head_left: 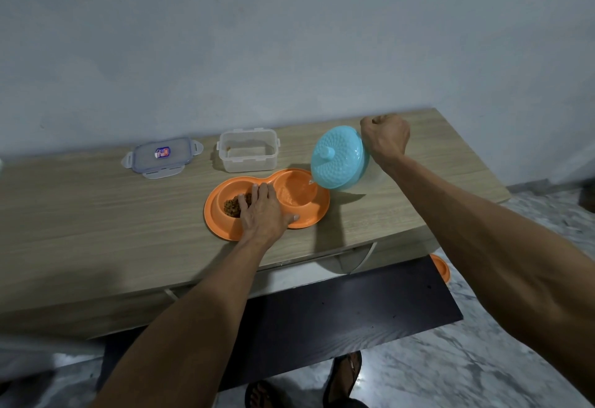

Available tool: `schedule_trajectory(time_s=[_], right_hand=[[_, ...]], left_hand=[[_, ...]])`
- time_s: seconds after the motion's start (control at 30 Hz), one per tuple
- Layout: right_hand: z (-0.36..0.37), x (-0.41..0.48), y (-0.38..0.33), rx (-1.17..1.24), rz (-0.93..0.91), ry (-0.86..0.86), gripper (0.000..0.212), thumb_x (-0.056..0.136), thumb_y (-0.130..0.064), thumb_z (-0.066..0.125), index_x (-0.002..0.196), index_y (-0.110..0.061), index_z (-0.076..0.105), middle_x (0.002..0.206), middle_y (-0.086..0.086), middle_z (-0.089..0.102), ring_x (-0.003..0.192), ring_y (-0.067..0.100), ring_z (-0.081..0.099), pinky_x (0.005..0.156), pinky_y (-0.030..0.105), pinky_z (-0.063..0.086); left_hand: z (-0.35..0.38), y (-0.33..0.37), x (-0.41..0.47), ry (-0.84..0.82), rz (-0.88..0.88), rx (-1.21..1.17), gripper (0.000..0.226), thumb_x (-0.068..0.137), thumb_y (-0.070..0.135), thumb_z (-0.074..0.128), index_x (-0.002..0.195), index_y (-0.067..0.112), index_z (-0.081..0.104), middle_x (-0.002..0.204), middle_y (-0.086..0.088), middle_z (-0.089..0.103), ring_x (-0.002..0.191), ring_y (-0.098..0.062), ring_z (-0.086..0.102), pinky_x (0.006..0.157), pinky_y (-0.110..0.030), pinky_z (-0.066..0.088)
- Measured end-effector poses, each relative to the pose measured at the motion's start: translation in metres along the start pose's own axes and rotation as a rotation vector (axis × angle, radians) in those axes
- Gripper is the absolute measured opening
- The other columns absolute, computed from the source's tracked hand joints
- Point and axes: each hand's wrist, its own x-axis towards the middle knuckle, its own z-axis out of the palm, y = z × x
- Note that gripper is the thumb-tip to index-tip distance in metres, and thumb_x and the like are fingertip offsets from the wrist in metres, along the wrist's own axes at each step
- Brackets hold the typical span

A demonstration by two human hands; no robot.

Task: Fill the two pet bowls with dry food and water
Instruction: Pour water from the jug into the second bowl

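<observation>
right hand [384,137] tilting blue jug [339,158] — orange bowl [309,214]

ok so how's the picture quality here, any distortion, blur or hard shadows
Head view: wide-angle bending curves the table edge; dim, flat light with a soft shadow to the right of and below the blue jug and another beside the clear tub; faint glare on the marble floor; centre fairly sharp, with the kibble in the orange bowl readable; corners soft, and the right forearm close and slightly blurred.
</observation>
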Motion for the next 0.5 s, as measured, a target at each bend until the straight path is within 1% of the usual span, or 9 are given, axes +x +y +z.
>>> schedule_trajectory(time_s=[0.17,0.33,0.5], right_hand=[[-0.0003,0.0017,-0.0016,-0.008,-0.019,-0.001,0.042,0.082,-0.021,0.053,0.044,-0.011,0.038,0.043,0.002,0.032,0.042,0.015,0.030,0.060,0.029,0.034],[-0.0003,0.0036,-0.0025,0.005,-0.039,-0.001,0.042,0.083,-0.019,0.053,0.044,-0.013,0.037,0.043,-0.001,0.029,0.042,0.013,0.027,0.055,0.028,0.033],[0.0021,0.0078,0.0001,0.030,-0.013,0.013,0.041,0.081,-0.021,0.054,0.044,-0.012,0.039,0.043,0.000,0.030,0.043,0.014,0.028,0.057,0.029,0.036]], left_hand=[[-0.0005,0.0006,-0.0006,-0.002,0.002,-0.018,0.097,0.083,0.062,0.062,0.153,0.007,0.023,0.159,-0.009,0.028,0.151,-0.030,0.013,0.119,-0.058,0.013],[0.0000,0.0000,-0.0004,-0.003,0.004,-0.016,0.097,0.083,0.063,0.061,0.153,0.007,0.022,0.159,-0.009,0.027,0.151,-0.029,0.013,0.119,-0.058,0.013],[0.0000,0.0009,0.0000,-0.012,-0.002,-0.010,0.097,0.084,0.062,0.060,0.154,0.007,0.020,0.160,-0.009,0.026,0.152,-0.029,0.012,0.120,-0.057,0.012]])
